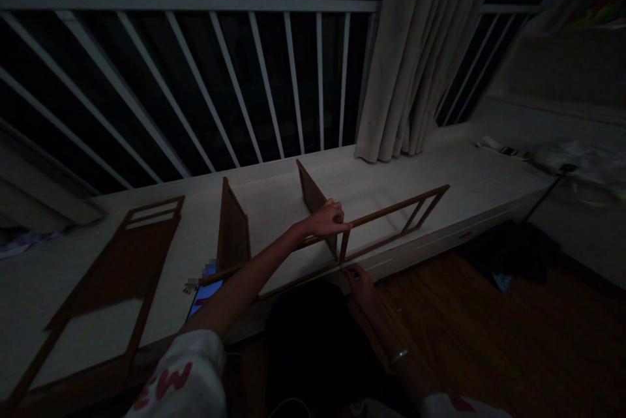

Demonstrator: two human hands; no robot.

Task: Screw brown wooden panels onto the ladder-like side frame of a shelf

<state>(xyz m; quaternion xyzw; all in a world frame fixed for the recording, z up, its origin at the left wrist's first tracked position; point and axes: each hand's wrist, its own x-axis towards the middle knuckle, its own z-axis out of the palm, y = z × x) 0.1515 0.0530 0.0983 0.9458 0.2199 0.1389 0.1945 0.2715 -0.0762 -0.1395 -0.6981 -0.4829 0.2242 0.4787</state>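
Observation:
A partly built brown wooden rack (pixel 391 219) lies on a pale window ledge (pixel 274 196). It has a long side frame with rails and two upright divider panels (pixel 233 225). My left hand (pixel 328 219) is closed around the top rail of the frame, where the second divider (pixel 313 199) meets it. My right hand (pixel 360 280) is lower, at the bottom rail near the ledge's front edge, its fingers pinched on something I cannot make out in the dim light.
Another brown wooden frame panel (pixel 117 274) lies flat on the ledge at left. A lit phone (pixel 205 294) rests near the ledge edge. White railing (pixel 195 79) and a curtain (pixel 420 53) stand behind. Dark wood floor (pixel 489 340) at right, with dark clothing.

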